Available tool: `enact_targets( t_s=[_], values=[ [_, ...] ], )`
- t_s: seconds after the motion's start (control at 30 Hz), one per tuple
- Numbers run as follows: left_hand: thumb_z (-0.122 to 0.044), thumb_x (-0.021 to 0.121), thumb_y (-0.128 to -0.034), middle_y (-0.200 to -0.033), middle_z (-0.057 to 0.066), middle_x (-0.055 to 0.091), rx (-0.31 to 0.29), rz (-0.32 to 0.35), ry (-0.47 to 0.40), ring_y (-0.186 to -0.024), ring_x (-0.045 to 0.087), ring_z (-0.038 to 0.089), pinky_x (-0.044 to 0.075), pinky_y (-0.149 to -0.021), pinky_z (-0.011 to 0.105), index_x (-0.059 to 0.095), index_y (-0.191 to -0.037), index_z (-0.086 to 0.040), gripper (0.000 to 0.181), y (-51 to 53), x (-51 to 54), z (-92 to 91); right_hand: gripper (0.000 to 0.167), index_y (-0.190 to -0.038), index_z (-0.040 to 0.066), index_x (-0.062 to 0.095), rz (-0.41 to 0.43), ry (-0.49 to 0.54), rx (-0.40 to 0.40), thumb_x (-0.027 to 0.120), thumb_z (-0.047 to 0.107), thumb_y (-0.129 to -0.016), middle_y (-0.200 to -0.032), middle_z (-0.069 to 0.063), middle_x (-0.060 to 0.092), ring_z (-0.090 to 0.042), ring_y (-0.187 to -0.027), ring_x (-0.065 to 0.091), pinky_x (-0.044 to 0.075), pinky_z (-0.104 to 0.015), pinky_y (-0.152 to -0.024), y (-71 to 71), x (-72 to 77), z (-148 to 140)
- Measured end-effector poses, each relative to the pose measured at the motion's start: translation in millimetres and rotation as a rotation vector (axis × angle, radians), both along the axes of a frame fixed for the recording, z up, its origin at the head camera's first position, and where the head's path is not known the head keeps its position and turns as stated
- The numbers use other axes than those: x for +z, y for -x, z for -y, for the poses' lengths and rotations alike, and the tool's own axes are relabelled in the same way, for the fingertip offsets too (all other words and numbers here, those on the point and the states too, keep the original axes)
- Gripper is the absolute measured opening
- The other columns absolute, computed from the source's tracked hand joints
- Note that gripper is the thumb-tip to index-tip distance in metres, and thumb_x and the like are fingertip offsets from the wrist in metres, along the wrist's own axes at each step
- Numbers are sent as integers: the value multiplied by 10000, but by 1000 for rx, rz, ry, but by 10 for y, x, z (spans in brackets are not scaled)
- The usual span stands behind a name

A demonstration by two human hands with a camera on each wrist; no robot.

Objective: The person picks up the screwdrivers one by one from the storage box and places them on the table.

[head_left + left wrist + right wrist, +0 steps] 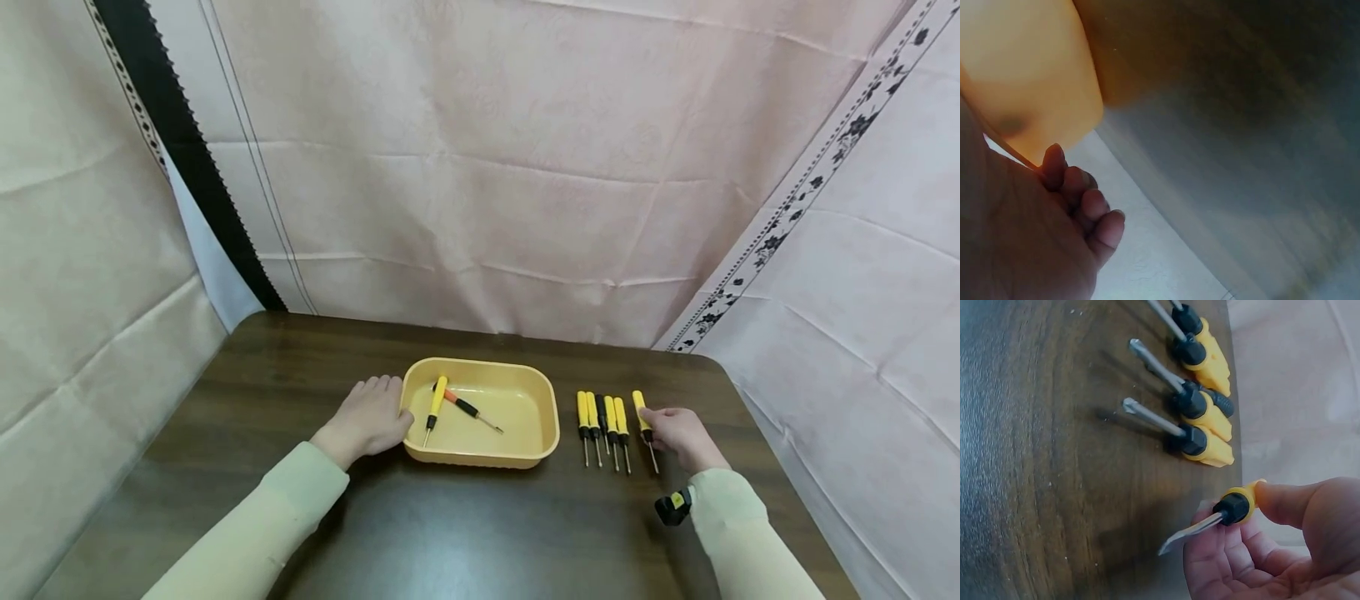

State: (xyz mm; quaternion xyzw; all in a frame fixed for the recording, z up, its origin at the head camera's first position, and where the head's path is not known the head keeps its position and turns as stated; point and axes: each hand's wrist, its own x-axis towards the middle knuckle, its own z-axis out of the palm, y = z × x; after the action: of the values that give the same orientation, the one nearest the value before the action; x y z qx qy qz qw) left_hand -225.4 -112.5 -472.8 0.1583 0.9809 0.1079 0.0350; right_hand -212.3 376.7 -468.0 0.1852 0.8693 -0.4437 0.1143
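In the head view my left hand (372, 419) grips the left rim of a yellow plastic tray (531, 457), thumb at the wall. The left wrist view shows the fingers of that left hand (1035, 219) curled beside the tray's outer wall (1041, 75). Inside the tray lie a yellow-handled screwdriver (437, 400) and an orange-and-black screwdriver (467, 407). My right hand (678, 433) pinches another yellow screwdriver (639, 402) by its handle between thumb and fingers, shaft pointing toward me. In the right wrist view this screwdriver (1235, 505) has a black collar and metal shaft.
Left of my right hand, several screwdrivers (612, 412) with yellow handles lie side by side, one black-handled screwdriver (602, 410) among them. All rest on a dark wooden table (465, 533). Pale cloth (480, 167) hangs behind it and at the sides.
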Motion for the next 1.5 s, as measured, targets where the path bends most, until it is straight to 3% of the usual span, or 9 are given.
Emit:
enact_targets(
  t_s=[0.17, 0.33, 0.53, 0.8, 1.07, 1.27, 1.33, 1.5],
  values=[
    [-345, 448, -929, -1162, 171, 516, 19, 82, 17, -1034, 468, 304, 345, -956, 484, 436, -1274, 62, 534, 4, 5, -20, 382, -773, 16, 631, 16, 6, -19, 561, 336, -969, -676, 0, 500, -162, -599, 532, 515, -339, -702, 41, -109, 11],
    [-345, 456, -934, -1136, 160, 509, 34, 100, 23, -1005, 458, 297, 343, -942, 483, 432, -1266, 51, 518, 15, 42, -36, 455, -579, 144, 448, 21, -39, -11, 565, 357, -964, -498, 50, 385, -196, -621, 559, 489, -333, -685, 87, -139, 24],
    [-322, 447, -941, -1138, 156, 503, 42, 125, 31, -1022, 449, 297, 329, -963, 495, 430, -1268, 42, 490, 40, 52, -83, 466, -554, 161, 403, 43, -78, 8, 579, 312, -958, -506, 37, 394, -196, -586, 523, 459, -347, -650, 108, -91, 34],
    [-320, 456, -940, -1095, 148, 487, 48, 115, 23, -989, 433, 292, 332, -942, 487, 434, -1243, 36, 469, 41, 90, -107, 414, -595, 147, 447, 70, -140, 47, 570, 290, -964, -675, -30, 466, -221, -677, 537, 479, -347, -676, 143, -50, 39],
    [-450, 425, -964, -1291, 195, 519, -45, -1, 33, -1193, 457, 357, 305, -1019, 519, 483, -1309, 44, 605, 66, 27, 0, 405, -603, 117, 491, 68, -119, 23, 591, 289, -955, -628, -14, 468, -208, -632, 514, 442, -342, -651, 115, -48, 65],
    [-524, 434, -955, -1299, 192, 525, -61, -13, 25, -1204, 454, 365, 300, -1025, 527, 502, -1313, 13, 649, 94, 20, 71, 366, -650, 74, 557, 38, -89, -4, 610, 278, -948, -703, -32, 545, -186, -646, 540, 468, -338, -663, 116, -79, 68],
    [-507, 436, -953, -1293, 194, 519, -77, -15, 32, -1197, 451, 365, 304, -1018, 527, 498, -1306, 13, 631, 98, 9, 83, 334, -698, 51, 599, 33, -92, -4, 611, 271, -949, -770, -51, 583, -191, -701, 567, 479, -342, -679, 118, -92, 64],
    [-411, 454, -919, -1191, 156, 522, -107, -35, 20, -1099, 462, 325, 334, -963, 501, 502, -1219, 8, 517, 95, -24, 92, 316, -760, 21, 640, 37, -100, 3, 598, 266, -955, -721, -52, 566, -200, -681, 550, 461, -346, -673, 116, -101, 52]
  ],
)
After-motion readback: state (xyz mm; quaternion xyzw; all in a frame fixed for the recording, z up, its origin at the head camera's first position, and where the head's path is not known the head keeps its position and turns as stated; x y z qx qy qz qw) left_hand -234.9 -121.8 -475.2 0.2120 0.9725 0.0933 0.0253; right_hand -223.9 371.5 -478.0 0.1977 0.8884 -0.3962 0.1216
